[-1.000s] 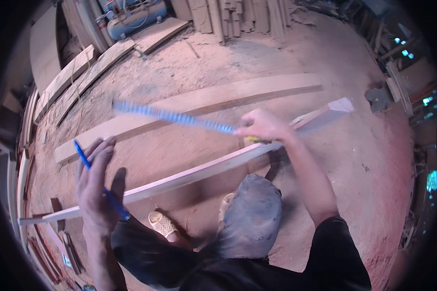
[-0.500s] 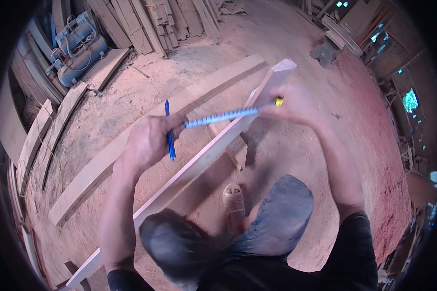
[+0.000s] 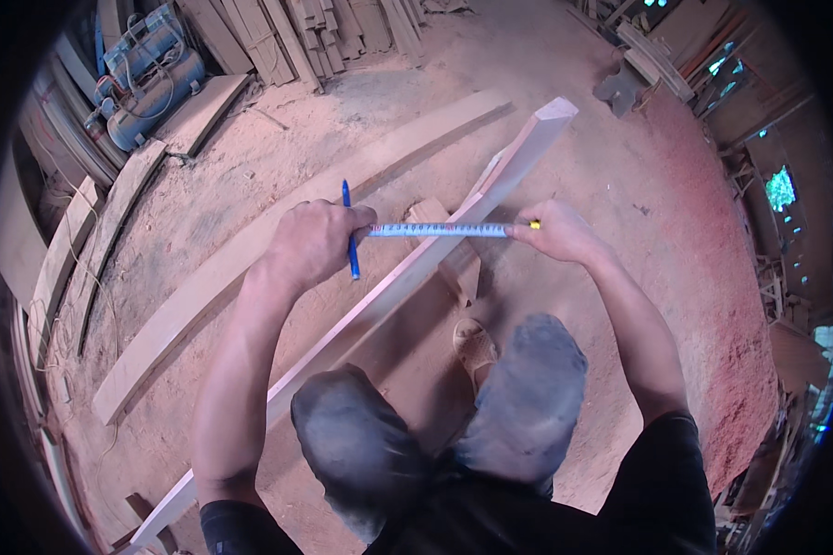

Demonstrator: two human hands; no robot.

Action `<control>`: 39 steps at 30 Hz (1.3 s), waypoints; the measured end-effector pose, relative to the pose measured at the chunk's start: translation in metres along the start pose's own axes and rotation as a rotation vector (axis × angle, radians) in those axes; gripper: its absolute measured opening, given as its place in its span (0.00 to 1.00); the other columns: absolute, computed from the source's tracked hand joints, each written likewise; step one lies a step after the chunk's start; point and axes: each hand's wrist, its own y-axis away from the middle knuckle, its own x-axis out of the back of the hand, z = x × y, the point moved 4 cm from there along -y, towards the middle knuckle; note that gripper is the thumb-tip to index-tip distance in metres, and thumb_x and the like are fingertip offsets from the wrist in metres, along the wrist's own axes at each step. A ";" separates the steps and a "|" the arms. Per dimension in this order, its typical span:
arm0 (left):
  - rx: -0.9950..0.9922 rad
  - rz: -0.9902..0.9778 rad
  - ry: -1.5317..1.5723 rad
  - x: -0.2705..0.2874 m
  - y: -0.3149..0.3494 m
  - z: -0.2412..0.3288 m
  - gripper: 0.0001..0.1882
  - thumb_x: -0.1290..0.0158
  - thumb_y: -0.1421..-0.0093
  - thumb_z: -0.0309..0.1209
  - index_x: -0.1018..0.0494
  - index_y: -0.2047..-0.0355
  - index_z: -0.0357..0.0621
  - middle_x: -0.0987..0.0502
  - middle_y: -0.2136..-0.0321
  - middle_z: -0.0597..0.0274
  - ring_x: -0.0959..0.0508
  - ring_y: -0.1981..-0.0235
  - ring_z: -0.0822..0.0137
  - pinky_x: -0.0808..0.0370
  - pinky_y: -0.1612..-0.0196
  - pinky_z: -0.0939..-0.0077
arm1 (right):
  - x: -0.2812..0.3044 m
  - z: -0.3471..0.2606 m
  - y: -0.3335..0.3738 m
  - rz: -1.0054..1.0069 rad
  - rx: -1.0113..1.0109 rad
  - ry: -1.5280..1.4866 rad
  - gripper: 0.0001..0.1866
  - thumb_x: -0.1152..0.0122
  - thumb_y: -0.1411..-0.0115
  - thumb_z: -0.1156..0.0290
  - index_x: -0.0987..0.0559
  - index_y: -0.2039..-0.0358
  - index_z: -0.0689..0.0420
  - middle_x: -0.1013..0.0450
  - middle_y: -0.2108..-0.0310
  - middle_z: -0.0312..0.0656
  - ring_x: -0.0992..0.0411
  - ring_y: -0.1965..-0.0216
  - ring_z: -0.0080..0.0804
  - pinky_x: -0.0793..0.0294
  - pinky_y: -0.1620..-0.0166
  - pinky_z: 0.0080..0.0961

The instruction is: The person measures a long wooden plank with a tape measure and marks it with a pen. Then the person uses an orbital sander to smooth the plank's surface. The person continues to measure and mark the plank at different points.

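A white tape measure [image 3: 440, 229] stretches nearly level between my hands, crossing above a long, narrow wooden beam [image 3: 379, 298]. My left hand [image 3: 310, 242] is closed round one end of the strip. The same hand grips a blue pen [image 3: 354, 261], which stands roughly upright between the fingers. At the other end, my right hand [image 3: 562, 231] pinches the tape, and a small yellow piece shows at its fingertips. The beam slants from lower left to upper right and rests across a wooden block [image 3: 461, 275]. Whatever lies inside my left fist is hidden.
A broad curved board [image 3: 190, 310] lies on the dusty floor beyond the beam. A blue air compressor [image 3: 162, 97] stands at the far left, near leaning planks [image 3: 268, 42]. Reddish sawdust [image 3: 736, 398] is heaped along the right. My knees are close below the beam.
My left hand has shifted right and slightly up with the pen. My right hand has come down a little, and the slanted tape is now nearly level and sharper.
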 end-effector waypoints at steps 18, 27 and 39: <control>0.253 -0.237 0.359 -0.127 0.020 -0.045 0.09 0.41 0.35 0.30 0.18 0.56 0.45 0.18 0.69 0.42 0.16 0.65 0.43 0.21 0.59 0.51 | -0.084 -0.006 -0.151 -0.169 0.456 0.158 0.18 0.27 0.43 0.54 0.11 0.62 0.54 0.17 0.66 0.53 0.18 0.60 0.53 0.21 0.53 0.47; 0.382 -0.282 0.288 -0.138 -0.031 -0.006 0.13 0.43 0.32 0.38 0.18 0.53 0.46 0.16 0.65 0.42 0.16 0.60 0.41 0.21 0.54 0.49 | -0.080 -0.001 -0.174 -0.324 0.473 0.203 0.20 0.25 0.45 0.52 0.11 0.61 0.54 0.16 0.63 0.53 0.18 0.57 0.54 0.21 0.51 0.49; 0.638 -0.012 0.563 -0.156 0.007 -0.012 0.09 0.43 0.33 0.30 0.19 0.55 0.42 0.19 0.71 0.46 0.16 0.67 0.55 0.22 0.58 0.59 | -0.073 0.002 -0.183 -0.388 0.447 0.224 0.19 0.24 0.46 0.54 0.12 0.60 0.55 0.16 0.62 0.52 0.18 0.55 0.53 0.20 0.50 0.47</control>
